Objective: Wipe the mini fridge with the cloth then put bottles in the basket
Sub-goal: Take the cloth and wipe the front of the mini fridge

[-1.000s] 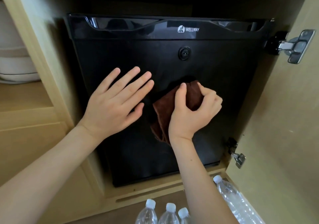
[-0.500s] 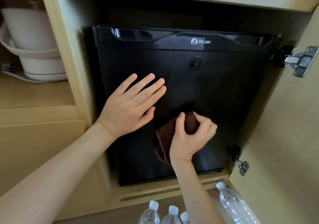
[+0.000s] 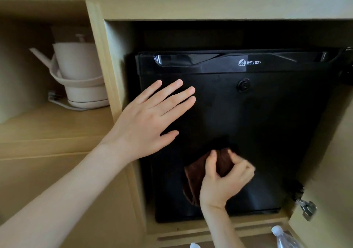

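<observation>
A black mini fridge (image 3: 267, 125) with its door shut sits inside a wooden cabinet bay. My left hand (image 3: 149, 121) lies flat on the door's upper left part, fingers spread. Lower down, my right hand (image 3: 223, 181) grips a dark brown cloth (image 3: 194, 179) and presses it against the lower middle of the door. A clear water bottle (image 3: 284, 238) with a white cap shows at the bottom right edge. Another white bottle cap (image 3: 194, 245) peeks in at the bottom edge. No basket is in view.
A pale kettle (image 3: 80, 70) stands on its base on the shelf in the left compartment. The open cabinet door (image 3: 330, 171) with metal hinges stands at the right. A wooden ledge (image 3: 191, 232) runs below the fridge.
My right hand has slid the cloth down the fridge door, from its middle to its lower part. My view has tilted up, so most of the bottles have left the frame.
</observation>
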A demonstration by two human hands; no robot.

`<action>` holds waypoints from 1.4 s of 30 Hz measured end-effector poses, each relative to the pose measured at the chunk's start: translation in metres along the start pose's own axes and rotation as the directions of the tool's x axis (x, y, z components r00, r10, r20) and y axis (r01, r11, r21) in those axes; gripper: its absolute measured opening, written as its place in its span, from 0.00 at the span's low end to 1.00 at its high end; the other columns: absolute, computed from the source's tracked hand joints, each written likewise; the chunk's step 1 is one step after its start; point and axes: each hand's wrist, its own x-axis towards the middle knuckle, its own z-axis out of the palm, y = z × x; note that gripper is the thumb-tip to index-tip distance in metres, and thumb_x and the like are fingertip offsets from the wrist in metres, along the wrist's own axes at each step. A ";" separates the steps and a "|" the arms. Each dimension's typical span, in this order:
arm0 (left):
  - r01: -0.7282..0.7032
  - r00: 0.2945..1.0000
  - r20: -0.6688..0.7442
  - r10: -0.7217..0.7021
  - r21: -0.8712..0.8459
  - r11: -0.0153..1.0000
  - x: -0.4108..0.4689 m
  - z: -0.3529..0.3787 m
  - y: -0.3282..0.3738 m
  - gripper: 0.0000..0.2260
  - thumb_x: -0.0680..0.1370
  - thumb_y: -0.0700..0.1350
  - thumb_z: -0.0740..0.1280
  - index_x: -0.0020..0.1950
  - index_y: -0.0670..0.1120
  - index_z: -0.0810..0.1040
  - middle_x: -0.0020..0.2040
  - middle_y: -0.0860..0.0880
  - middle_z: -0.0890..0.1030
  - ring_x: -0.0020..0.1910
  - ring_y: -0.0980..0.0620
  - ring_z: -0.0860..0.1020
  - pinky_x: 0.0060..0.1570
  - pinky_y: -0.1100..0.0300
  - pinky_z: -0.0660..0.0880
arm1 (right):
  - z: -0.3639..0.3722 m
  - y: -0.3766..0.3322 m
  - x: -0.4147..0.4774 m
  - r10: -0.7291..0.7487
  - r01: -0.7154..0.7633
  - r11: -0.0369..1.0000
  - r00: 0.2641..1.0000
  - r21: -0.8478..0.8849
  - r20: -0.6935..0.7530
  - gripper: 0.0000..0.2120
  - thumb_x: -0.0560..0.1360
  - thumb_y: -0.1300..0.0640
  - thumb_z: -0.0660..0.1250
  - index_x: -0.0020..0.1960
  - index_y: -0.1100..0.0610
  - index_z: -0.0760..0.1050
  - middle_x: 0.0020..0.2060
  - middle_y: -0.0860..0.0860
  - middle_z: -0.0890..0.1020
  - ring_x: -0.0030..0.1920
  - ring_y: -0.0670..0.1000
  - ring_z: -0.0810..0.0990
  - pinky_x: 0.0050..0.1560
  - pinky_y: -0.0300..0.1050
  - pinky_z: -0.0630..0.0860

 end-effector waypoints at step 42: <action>0.358 0.923 -0.157 -0.350 0.020 0.934 -0.035 -0.008 0.006 0.30 0.76 0.55 0.69 0.77 0.49 0.68 0.76 0.54 0.69 0.72 0.47 0.69 0.79 0.46 0.46 | 0.031 -0.035 -0.036 -0.212 0.211 0.977 0.977 0.020 0.016 0.15 0.73 0.52 0.75 0.48 0.63 0.76 0.44 0.60 0.77 0.46 0.57 0.74 0.57 0.32 0.65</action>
